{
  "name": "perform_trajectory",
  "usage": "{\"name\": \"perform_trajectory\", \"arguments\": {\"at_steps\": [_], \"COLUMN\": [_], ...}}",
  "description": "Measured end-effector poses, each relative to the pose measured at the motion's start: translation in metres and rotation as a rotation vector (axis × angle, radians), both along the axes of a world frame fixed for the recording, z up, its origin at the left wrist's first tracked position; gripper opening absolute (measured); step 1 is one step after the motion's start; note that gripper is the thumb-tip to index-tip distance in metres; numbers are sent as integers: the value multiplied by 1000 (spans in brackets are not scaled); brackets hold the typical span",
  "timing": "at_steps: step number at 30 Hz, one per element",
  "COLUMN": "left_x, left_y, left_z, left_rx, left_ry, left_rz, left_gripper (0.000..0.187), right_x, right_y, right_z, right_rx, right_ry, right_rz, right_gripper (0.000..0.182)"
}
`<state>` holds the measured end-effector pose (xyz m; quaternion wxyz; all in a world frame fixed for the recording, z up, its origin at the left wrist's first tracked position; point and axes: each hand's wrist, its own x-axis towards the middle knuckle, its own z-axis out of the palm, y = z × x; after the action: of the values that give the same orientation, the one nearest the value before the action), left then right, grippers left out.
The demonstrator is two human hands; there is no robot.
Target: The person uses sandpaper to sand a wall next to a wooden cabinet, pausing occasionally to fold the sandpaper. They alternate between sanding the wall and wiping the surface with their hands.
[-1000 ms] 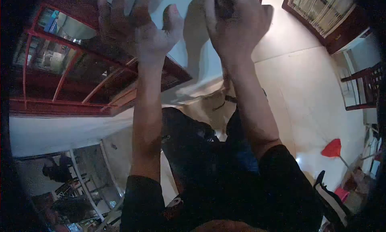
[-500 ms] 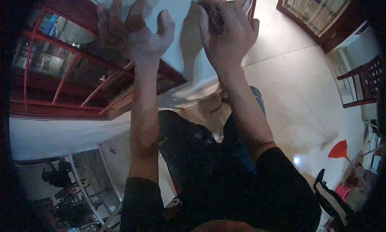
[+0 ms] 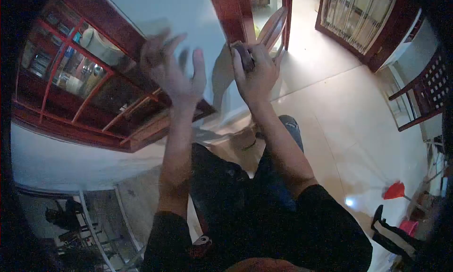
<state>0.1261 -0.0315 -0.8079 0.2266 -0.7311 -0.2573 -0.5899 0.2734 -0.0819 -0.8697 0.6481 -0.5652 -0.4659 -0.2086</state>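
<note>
Object (image 3: 247, 59), dark and stubby, sits gripped at the right hand's (image 3: 259, 77) thumb-side edge, long axis steep, upper end leaning left, while the blurred left hand (image 3: 183, 82) spreads open.

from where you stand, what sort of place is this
Probably a room in a home, though it could be a small shop or office: there is a red-framed glass cabinet, a pale tiled floor and what looks like a dark chair.
</note>
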Motion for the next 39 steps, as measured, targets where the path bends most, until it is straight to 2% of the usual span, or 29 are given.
{"name": "perform_trajectory", "arguments": {"at_steps": [1, 3, 5, 6, 10, 13, 15, 22, 23, 25, 26, 32, 33, 35, 36, 37, 38, 39], "left_x": [-1, -5, -20, -19, -15, -8, -2, 9, 2, -18, -18, -6, -9, -19, -21, -25, -28, -27], "left_y": [-18, -73, -142, -143, -147, -149, -150, -151, -151, -148, -144, -62, -49, -19, -5, 7, 16, 26], "left_z": [-2, 6, 48, 50, 54, 56, 57, 64, 70, 82, 81, 47, 52, 71, 87, 104, 116, 124], "left_rx": [-166, -715, -1161, -1170, -1081, -950, -853, -407, -405, -673, -659, -392, -371, -85, -62, 99, 250, 248], "left_ry": [-49, -536, -186, -194, -202, -184, -160, -66, -65, 149, 151, -54, -66, 126, 106, 139, 174, 161], "left_rz": [-178, -740, -140, -133, -522, -832, -1049, -1755, -1754, -1713, -1717, -544, -539, -216, -209, -50, 115, 129], "left_gripper": [33, 26, 20, 20, 21, 25, 28, 43, 43, 10, 10, 13, 13, 14, 14, 16, 20, 20], "right_x": [1, 1, 2, 0, -17, -28, -34, -29, -30, -27, -27, -29, -30, -30, -28, -25, -24, -24], "right_y": [-5, -20, -28, -33, -47, -56, -59, -48, -49, -51, -50, -49, -49, -50, -49, -44, -38, -32], "right_z": [1, -9, -39, -56, -118, -153, -155, -164, -165, -167, -168, -165, -160, -142, -124, -106, -80, -53], "right_rx": [15, -35, -81, -144, -227, -291, -344, -383, -413, -438, -410, -292, -293, -273, -275, -270, -166, -62], "right_ry": [-4, 132, 147, 171, 194, 109, 174, 179, 212, 237, 229, 240, 252, 298, 365, 344, 186, 31], "right_rz": [-8, 106, 101, 107, 109, 132, 246, 252, 230, 200, 204, 234, 208, 297, 379, 386, 336, 289], "right_gripper": [11, 10, 10, 9, 11, 12, 14, 13, 13, 13, 12, 11, 11, 13, 15, 15, 16, 18]}}
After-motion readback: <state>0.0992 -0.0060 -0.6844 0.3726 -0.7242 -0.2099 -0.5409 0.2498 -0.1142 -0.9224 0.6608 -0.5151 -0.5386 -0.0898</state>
